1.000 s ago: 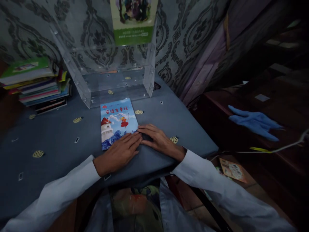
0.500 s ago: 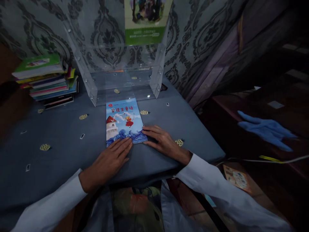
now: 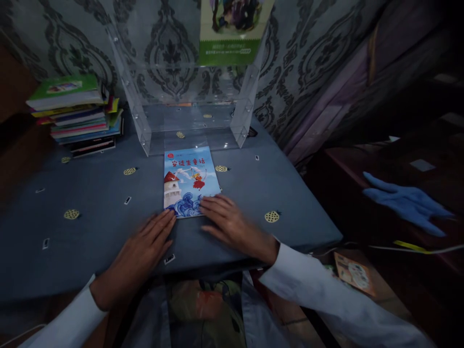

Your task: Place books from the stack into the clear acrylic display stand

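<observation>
A blue picture book [image 3: 192,179] with red lettering, a tower and waves lies flat on the blue-grey tablecloth [image 3: 239,193]. My left hand [image 3: 141,249] rests palm down, fingers extended, its fingertips at the book's lower left corner. My right hand [image 3: 234,222] lies over the book's lower right part, slightly blurred, fingers stretched out. Behind the book stands a clear acrylic rack [image 3: 244,118], with a green-and-cream book [image 3: 230,46] in its upper part.
A stack of books [image 3: 81,116] stands at the table's back left. Patterned wallpaper and a purple curtain are behind. At right, a blue glove [image 3: 406,200] lies on a dark red surface; a booklet [image 3: 355,273] is lower down.
My left hand has slid left to the book's corner. My right hand has moved left onto the book's lower edge. The view has shifted slightly.
</observation>
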`<act>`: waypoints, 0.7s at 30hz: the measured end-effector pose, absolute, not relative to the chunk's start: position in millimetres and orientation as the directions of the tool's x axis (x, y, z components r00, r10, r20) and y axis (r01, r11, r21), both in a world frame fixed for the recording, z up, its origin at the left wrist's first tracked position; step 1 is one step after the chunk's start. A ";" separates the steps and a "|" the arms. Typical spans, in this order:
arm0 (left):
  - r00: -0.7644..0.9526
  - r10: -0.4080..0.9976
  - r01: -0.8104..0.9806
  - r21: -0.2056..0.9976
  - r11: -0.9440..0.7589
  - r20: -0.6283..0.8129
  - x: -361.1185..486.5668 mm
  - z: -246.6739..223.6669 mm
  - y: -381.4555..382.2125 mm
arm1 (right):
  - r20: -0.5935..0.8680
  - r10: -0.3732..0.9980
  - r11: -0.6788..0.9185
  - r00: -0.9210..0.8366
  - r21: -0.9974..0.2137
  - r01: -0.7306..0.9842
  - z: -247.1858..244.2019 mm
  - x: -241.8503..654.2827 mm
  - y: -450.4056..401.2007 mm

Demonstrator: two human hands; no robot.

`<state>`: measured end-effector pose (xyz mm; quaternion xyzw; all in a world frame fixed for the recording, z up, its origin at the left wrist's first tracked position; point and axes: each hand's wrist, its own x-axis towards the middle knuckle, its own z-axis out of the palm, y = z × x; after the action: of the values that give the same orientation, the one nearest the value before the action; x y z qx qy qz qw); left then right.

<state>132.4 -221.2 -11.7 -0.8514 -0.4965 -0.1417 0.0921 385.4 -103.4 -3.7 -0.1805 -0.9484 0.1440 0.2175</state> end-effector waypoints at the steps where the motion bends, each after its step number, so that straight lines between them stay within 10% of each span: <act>1: 0.461 0.822 0.875 -0.014 -0.484 0.335 132.8 -13.3 -221.6 | 0.338 0.377 0.900 -0.863 -0.356 0.253 -4.9 374.6 -110.5; 21: 0.489 0.817 0.869 -0.086 -0.488 0.305 134.1 -14.1 -218.8 | 0.307 0.488 0.864 -0.817 -0.299 0.404 -41.9 381.3 -122.8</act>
<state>134.1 -218.8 -14.1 -0.8552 -0.4928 -0.1123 0.1148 381.3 -122.8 -41.9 -0.2356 -0.9466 0.1109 0.1899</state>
